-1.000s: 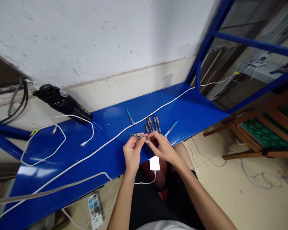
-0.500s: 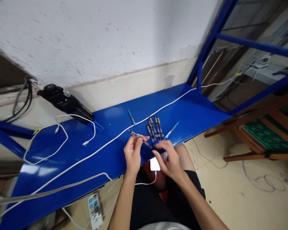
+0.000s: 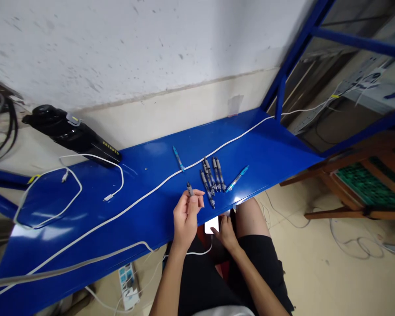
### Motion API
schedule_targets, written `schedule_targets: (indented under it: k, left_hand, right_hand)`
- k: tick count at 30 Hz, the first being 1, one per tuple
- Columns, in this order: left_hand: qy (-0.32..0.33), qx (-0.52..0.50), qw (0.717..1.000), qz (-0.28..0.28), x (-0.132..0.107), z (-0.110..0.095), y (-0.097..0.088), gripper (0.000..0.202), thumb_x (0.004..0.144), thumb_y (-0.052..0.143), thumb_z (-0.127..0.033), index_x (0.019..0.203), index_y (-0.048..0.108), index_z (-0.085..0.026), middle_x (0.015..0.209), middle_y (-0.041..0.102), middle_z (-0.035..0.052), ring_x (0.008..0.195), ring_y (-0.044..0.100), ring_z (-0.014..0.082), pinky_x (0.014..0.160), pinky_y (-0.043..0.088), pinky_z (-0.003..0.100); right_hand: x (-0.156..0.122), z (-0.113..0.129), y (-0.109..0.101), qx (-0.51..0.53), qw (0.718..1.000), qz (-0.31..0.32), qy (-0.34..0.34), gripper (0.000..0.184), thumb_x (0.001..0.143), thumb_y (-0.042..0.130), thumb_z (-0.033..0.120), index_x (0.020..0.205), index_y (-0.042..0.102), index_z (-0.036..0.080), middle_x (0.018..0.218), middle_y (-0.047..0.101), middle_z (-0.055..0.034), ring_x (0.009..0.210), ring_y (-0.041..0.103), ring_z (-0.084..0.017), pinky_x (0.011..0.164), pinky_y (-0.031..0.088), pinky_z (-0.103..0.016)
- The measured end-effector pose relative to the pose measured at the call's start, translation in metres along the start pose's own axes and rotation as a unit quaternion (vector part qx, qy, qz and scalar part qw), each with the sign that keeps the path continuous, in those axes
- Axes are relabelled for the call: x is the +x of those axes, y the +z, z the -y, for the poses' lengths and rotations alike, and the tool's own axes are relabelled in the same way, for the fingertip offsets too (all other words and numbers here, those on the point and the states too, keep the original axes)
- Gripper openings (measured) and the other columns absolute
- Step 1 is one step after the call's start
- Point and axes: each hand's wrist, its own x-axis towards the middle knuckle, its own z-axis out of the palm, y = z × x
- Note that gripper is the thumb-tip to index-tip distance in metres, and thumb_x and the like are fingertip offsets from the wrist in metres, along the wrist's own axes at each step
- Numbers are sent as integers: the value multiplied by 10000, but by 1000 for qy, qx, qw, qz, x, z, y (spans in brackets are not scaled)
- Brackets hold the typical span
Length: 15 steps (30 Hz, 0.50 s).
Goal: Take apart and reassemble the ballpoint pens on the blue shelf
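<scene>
My left hand (image 3: pixel 186 216) is closed round a dark grey pen (image 3: pixel 190 189), held upright above the front part of the blue metal shelf (image 3: pixel 145 210). My right hand (image 3: pixel 226 231) has dropped below the shelf's front edge, beside a white phone (image 3: pixel 212 224) on my lap; its fingers rest near the phone and I cannot see if they hold anything. A row of several dark pens (image 3: pixel 212 174) lies on the shelf just right of my left hand. One light blue pen (image 3: pixel 237 178) lies to their right, another blue pen (image 3: pixel 178 158) further back.
A long white cable (image 3: pixel 141 197) runs diagonally across the shelf. A black handheld device (image 3: pixel 70 131) leans at the back left, with a looped white charging cable (image 3: pixel 69 184) beside it. A power strip (image 3: pixel 127 281) lies on the floor. Wooden frames (image 3: pixel 365 175) stand at the right.
My right hand let go of the pen and dropped from the shelf top to my lap near the phone. My left hand kept the pen and turned it upright.
</scene>
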Motion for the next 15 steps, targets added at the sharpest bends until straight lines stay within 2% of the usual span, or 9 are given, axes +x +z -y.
schedule_targets:
  k: [3,7,11,15]
  left_hand:
    - [7,-22,1000,-7,0,-3,2,262,1135,541,-462,1157,613,-211,780,656,-5,644,509,106,638,445,223]
    - [8,-49,999,-12,-1,-5,3,176,1136,556,-415,1121,544,-240,795,682,-15,647,518,106,636,437,216]
    - [-2,-45,999,-12,-1,-3,1,226,1130,560,-413,1026,595,-215,889,662,19,724,544,122,671,453,240]
    - [-10,-47,999,-10,-2,1,-2,344,1153,479,-444,1047,685,-189,891,617,34,733,523,133,677,442,266]
  right_hand:
    - [4,-4,8,-1,1000,-10,3,723,800,785,254,1460,530,107,1396,590,-258,1353,617,-469,1111,543,-591]
    - [7,-12,11,2,1000,-14,-10,690,895,669,243,1549,485,122,1494,557,-254,1469,540,-433,1170,504,-570]
    - [10,-18,11,4,1000,-13,-19,625,940,626,254,1549,523,160,1488,584,-227,1467,553,-402,1163,518,-540]
    - [10,-19,11,6,999,-19,-29,723,887,734,296,1561,521,147,1485,591,-230,1425,590,-407,1141,544,-534]
